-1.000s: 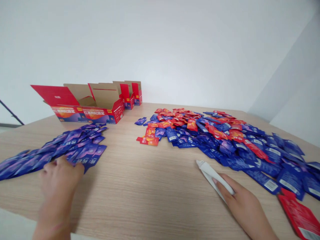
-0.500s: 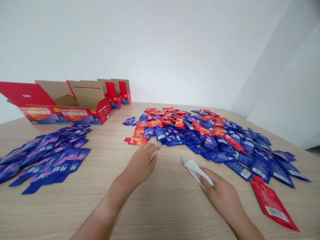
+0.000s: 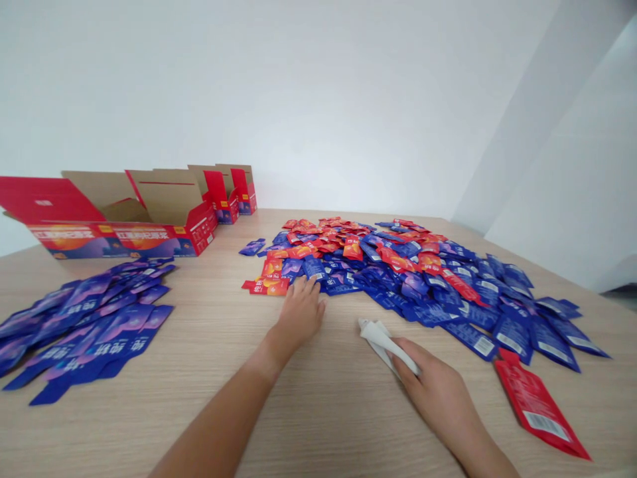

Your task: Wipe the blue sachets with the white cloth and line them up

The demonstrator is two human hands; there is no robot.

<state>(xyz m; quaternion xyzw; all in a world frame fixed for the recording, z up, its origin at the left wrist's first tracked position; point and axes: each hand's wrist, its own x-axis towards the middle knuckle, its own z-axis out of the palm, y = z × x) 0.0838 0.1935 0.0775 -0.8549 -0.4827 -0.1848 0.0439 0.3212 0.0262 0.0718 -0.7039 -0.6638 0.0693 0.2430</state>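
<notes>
My left hand [image 3: 300, 315] lies palm down at the near edge of a mixed heap of pouches. Its fingers are stretched forward, the tips at a blue pouch [image 3: 314, 267] with a white label, and nothing shows in its grasp. Just to its left lies an orange-red pouch [image 3: 269, 286]. My right hand [image 3: 434, 385] is closed around a folded white paper or cloth [image 3: 382, 340], whose far end points toward the heap. Beyond that hand, a single red pouch [image 3: 540, 405] rests with its barcode side up.
Blue pouches [image 3: 94, 325] lie overlapped in a pile at the left. Behind them stand open red cartons [image 3: 154, 239], with smaller red boxes [image 3: 226, 206] farther back. Red pouches [image 3: 353, 247] and blue ones mix in the wide heap on the wooden table [image 3: 318, 411]. A white wall closes off the back.
My left hand has moved forward and right to the heap's near edge. The right hand still grips the white folded piece. The view has shifted slightly.
</notes>
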